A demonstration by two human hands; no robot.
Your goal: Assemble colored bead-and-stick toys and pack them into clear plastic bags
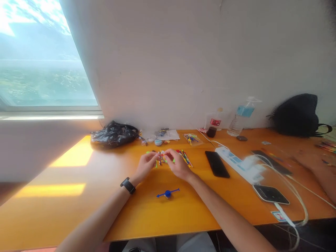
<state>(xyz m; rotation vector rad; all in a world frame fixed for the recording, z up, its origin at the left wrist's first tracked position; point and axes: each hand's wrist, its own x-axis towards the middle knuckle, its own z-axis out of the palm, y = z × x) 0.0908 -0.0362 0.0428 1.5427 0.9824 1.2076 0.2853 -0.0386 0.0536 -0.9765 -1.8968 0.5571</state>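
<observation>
Both hands meet over a pile of small colourful plastic pieces [186, 157] in the middle of the table. My left hand [147, 164], with a black watch on its wrist, has thumb and forefinger pinched together. Close by on the right, my right hand [179, 165] is also closed, its thumb and fingertips brought together. Whatever sits between the fingertips is too small to make out against the pieces behind. Nearer to me lies a blue plastic piece [168, 193], a round hub with a rod through it and an arrow-shaped tip at the left end.
A black plastic bag [114, 134] lies at the back left. Behind the pile are papers and a bag of pieces [193, 139]. To the right are a black phone [217, 164], a power strip [233, 162] with cables, and a water bottle [240, 117]. Another person's arm [313, 168] reaches in.
</observation>
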